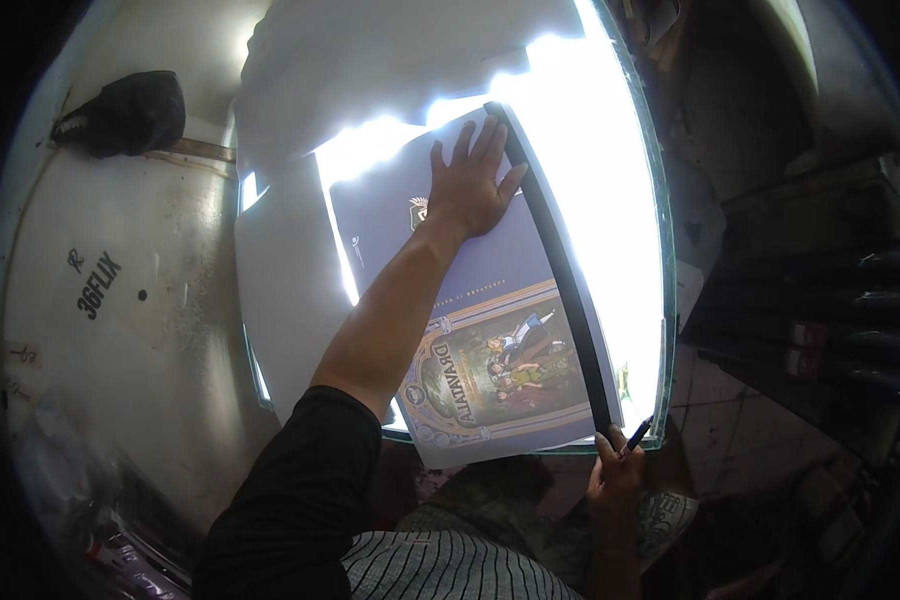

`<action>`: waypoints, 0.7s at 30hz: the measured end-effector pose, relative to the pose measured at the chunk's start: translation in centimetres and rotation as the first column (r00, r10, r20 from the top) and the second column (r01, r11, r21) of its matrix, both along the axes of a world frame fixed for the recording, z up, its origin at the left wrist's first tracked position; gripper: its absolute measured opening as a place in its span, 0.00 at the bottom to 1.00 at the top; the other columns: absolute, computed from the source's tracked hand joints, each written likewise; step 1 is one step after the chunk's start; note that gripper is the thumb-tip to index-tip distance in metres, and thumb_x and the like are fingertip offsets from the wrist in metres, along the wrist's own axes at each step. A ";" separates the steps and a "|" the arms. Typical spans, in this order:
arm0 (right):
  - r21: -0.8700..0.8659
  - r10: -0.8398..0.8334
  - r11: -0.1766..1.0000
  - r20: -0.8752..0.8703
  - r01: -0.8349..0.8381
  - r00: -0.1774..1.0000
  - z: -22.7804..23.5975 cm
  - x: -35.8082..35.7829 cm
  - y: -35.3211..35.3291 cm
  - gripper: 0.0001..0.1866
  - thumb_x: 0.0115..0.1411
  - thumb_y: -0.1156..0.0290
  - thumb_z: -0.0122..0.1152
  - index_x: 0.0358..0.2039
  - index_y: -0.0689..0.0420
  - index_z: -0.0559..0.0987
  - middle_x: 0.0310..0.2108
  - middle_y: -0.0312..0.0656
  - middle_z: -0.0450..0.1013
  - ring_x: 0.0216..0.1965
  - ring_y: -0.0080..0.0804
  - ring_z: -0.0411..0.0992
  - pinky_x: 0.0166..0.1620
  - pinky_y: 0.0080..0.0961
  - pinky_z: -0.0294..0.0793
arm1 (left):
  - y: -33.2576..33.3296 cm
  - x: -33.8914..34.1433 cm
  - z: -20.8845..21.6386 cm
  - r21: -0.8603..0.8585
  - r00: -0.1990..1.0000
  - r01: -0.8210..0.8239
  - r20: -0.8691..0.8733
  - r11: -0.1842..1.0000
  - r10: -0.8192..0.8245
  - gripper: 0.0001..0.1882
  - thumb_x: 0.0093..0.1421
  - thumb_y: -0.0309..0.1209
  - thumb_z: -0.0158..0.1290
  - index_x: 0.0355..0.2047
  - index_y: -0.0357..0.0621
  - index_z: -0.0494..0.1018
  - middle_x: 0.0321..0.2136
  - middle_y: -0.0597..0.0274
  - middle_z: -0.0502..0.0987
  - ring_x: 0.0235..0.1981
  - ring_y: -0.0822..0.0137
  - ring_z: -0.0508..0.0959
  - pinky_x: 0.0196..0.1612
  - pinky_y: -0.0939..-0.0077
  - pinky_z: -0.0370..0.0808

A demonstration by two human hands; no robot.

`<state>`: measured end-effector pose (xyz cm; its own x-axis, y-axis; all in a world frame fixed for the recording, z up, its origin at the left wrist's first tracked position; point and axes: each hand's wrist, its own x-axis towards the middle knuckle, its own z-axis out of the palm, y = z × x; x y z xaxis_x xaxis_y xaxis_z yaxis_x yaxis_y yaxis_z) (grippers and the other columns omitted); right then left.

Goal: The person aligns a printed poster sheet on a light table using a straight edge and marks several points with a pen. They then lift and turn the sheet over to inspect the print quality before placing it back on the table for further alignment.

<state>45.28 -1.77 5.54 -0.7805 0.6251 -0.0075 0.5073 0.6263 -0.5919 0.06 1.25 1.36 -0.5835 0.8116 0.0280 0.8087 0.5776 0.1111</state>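
Observation:
A large printed sheet in blue-purple, with an illustrated panel at its near end, lies on a brightly lit glass light table. Along its right side runs a long dark strip; whether it is printed or separate I cannot tell. My left hand is palm down on the far part of the sheet, fingers spread, thumb beside the strip. At the near right corner, my right hand is closed around a dark pen, its fingertips at the strip's near end.
Plain white paper covers the light table's left and far parts. A white surface with dark lettering stands at the left, with a black cloth-like object on it. Dark rolls or tubes are at the right. The table has a glass edge.

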 end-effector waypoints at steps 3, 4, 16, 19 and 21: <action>0.016 -0.005 1.000 0.066 0.004 0.998 -0.1 0.8 0.6 0.26 0.53 0.88 0.63 0.52 0.52 0.78 0.51 0.52 0.75 0.52 0.52 0.74 0.50 0.42 0.76 | 0.9 0.1 -1.3 0.052 1.000 0.005 -0.001 0.999 -0.005 0.38 0.70 0.58 0.34 0.73 0.51 0.50 0.74 0.61 0.48 0.75 0.56 0.46 0.71 0.36 0.41; 0.018 0.016 1.000 0.042 -0.017 0.999 0.3 0.4 1.1 0.26 0.53 0.88 0.63 0.52 0.52 0.78 0.51 0.50 0.76 0.52 0.51 0.74 0.50 0.42 0.77 | 1.0 0.1 -1.9 0.079 1.000 0.002 0.000 0.997 -0.002 0.38 0.70 0.58 0.36 0.72 0.51 0.51 0.74 0.61 0.49 0.75 0.56 0.47 0.70 0.34 0.42; -0.124 -0.029 0.992 -0.010 0.027 1.000 0.9 0.6 2.0 0.25 0.48 0.85 0.66 0.48 0.52 0.80 0.49 0.43 0.76 0.47 0.43 0.74 0.49 0.37 0.78 | 0.8 -0.9 -2.1 0.119 0.999 0.027 -0.034 0.993 -0.023 0.39 0.68 0.62 0.38 0.72 0.56 0.52 0.74 0.63 0.49 0.75 0.59 0.47 0.72 0.41 0.40; -0.152 -0.061 0.987 -0.019 0.058 0.998 1.1 0.5 1.6 0.24 0.49 0.85 0.66 0.47 0.53 0.80 0.49 0.42 0.76 0.46 0.43 0.74 0.48 0.37 0.77 | 0.4 -1.2 -2.8 0.134 0.998 0.042 -0.057 0.990 -0.035 0.39 0.68 0.63 0.37 0.72 0.56 0.52 0.74 0.64 0.49 0.75 0.59 0.46 0.72 0.41 0.40; -0.152 -0.065 0.986 -0.020 0.061 0.998 1.2 0.4 1.6 0.24 0.49 0.85 0.66 0.47 0.53 0.79 0.49 0.41 0.76 0.45 0.43 0.73 0.48 0.37 0.77 | 0.2 -1.4 -2.7 0.133 0.997 0.050 -0.067 0.990 -0.041 0.39 0.68 0.63 0.37 0.72 0.56 0.52 0.74 0.64 0.49 0.75 0.59 0.46 0.72 0.41 0.40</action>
<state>45.63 -0.18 6.77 -0.7409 0.6660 -0.0866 0.5265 0.4959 -0.6905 -1.35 1.40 -1.36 -0.5395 0.8237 0.1748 0.8418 0.5234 0.1319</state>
